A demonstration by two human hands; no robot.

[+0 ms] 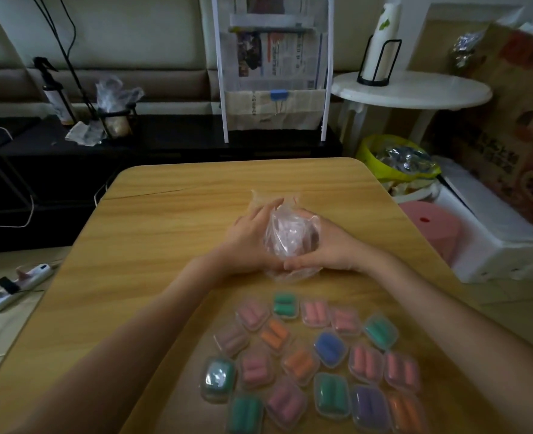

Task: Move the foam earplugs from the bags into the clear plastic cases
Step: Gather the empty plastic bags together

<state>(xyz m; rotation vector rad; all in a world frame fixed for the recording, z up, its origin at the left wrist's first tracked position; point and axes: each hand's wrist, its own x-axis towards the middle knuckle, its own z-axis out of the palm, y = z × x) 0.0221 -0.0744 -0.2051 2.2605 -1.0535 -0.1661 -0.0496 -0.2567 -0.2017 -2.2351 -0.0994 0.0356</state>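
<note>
A crumpled clear plastic bag [285, 236] sits at the middle of the wooden table [165, 214], and I cannot tell what it contains. My left hand [252, 236] cups its left side, fingers stretched along the plastic. My right hand [324, 245] grips its right side, thumb tip meeting the left thumb under the bag. Nearer to me lie several small clear plastic cases [315, 358], lids closed, each filled with foam earplugs in pink, orange, green, blue or purple.
A pink stool [431, 227] and a white box [497, 239] stand right of the table. A power strip [17, 286] lies on the floor at left. Behind the table are a dark bench, a newspaper rack [273, 67] and a round white side table [412, 89].
</note>
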